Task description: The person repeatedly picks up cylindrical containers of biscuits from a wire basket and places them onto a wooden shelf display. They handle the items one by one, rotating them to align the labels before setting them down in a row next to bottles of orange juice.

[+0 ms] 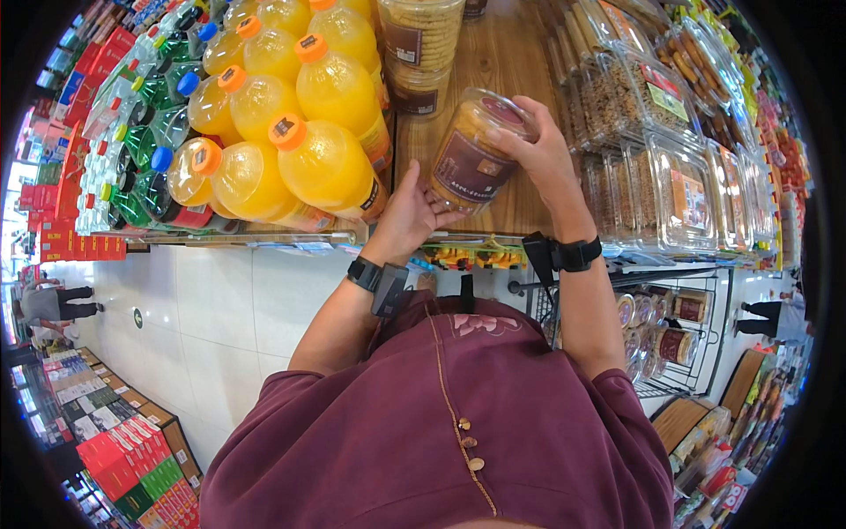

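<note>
My right hand (538, 142) grips the lidded top of a clear plastic tub of cookies (476, 159) with a dark maroon label, tilted over the wooden shelf top (502, 59). At the tub's base is my left hand (413, 215), palm turned up, its fingertips touching or just beneath the bottom edge. Two similar tubs of cookies (423, 40) stand stacked behind, between rows of orange drink bottles (330, 159) on the left and clear plastic boxes of baked snacks (684, 192) on the right.
A wire shopping cart (710, 330) holding several similar tubs (677, 345) is below the shelf at the right. Green and dark soda bottles (142, 145) stand at the far left. Display stands with stacked boxes (125, 456) are at the lower left. People stand at both far sides.
</note>
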`<state>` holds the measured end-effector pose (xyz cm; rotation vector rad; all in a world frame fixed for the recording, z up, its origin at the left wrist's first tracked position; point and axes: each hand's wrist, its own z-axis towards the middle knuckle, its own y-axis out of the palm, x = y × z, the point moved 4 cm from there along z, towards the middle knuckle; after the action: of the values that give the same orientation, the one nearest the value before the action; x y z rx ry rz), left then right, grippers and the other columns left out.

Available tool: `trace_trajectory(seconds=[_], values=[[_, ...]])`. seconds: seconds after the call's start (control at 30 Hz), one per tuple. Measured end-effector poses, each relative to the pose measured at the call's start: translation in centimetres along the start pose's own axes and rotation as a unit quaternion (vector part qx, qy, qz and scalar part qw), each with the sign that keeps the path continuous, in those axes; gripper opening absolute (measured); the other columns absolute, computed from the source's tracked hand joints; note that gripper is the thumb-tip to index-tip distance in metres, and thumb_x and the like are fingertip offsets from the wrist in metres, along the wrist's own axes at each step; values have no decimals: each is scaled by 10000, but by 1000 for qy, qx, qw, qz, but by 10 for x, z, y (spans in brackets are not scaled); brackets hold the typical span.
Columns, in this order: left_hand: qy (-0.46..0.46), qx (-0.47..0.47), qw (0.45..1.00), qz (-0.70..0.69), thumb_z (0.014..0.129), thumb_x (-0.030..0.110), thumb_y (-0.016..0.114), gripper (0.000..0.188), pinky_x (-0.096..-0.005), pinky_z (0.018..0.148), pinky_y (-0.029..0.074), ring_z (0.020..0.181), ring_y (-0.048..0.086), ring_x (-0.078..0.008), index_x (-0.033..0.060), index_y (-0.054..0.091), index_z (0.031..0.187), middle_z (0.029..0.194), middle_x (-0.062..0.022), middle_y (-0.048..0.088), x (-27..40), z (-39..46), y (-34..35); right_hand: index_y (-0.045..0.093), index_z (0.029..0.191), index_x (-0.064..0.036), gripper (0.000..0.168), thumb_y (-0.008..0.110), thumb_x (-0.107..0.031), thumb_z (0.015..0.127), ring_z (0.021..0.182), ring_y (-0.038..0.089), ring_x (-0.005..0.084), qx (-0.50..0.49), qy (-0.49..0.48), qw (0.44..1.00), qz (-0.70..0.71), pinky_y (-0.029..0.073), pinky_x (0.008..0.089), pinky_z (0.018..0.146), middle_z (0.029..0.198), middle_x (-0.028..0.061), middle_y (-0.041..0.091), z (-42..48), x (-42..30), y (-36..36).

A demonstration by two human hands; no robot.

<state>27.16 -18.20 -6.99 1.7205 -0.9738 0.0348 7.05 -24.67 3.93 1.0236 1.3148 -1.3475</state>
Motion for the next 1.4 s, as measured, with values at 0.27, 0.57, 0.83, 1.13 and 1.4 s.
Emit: trace_trajectory(seconds=[0.27, 0.57, 0.83, 1.13, 1.4], values=[[19, 30, 999, 6, 1083, 555, 424, 620, -510, 1097, 487, 1285, 582, -326, 30, 483, 1408, 1352, -167, 591, 0, 2, -11, 474, 1425, 25, 949, 940, -348, 686, 1239, 598, 315, 33, -123, 984, -122, 494, 395, 1041, 1328, 211, 584, 4, -5, 32], [20, 59, 998, 20, 1042, 536, 551, 748, -522, 1100, 494, 1277, 553, -412, -78, 348, 1417, 1397, -292, 456, -2, 1, -29, 462, 1457, -34, 972, 953, -259, 649, 1317, 524, 349, 64, -226, 951, -200, 448, 419, 1108, 1391, 185, 535, 9, 10, 69], [49, 66, 996, 25, 1059, 526, 520, 731, -506, 1139, 459, 1335, 540, -392, -103, 387, 1408, 1368, -295, 531, 3, 2, -30, 422, 1482, -38, 1015, 954, -292, 656, 1356, 491, 367, 55, -215, 953, -205, 433, 434, 1129, 1439, 195, 498, 5, 15, 77], [113, 67, 991, -5, 1075, 473, 533, 510, -453, 1092, 491, 1194, 616, -284, 29, 529, 1324, 1212, -157, 612, 13, 6, -21, 344, 1537, -26, 1129, 964, -329, 643, 1405, 447, 389, 64, -214, 950, -216, 409, 446, 1156, 1482, 219, 461, 7, 37, 87], [116, 68, 991, -16, 1084, 438, 529, 475, -451, 1114, 465, 1235, 599, -283, 47, 531, 1355, 1278, -146, 613, 11, 9, -21, 273, 1570, 17, 1216, 967, -352, 642, 1421, 448, 373, 51, -190, 961, -196, 395, 438, 1165, 1509, 233, 459, 7, 49, 83]])
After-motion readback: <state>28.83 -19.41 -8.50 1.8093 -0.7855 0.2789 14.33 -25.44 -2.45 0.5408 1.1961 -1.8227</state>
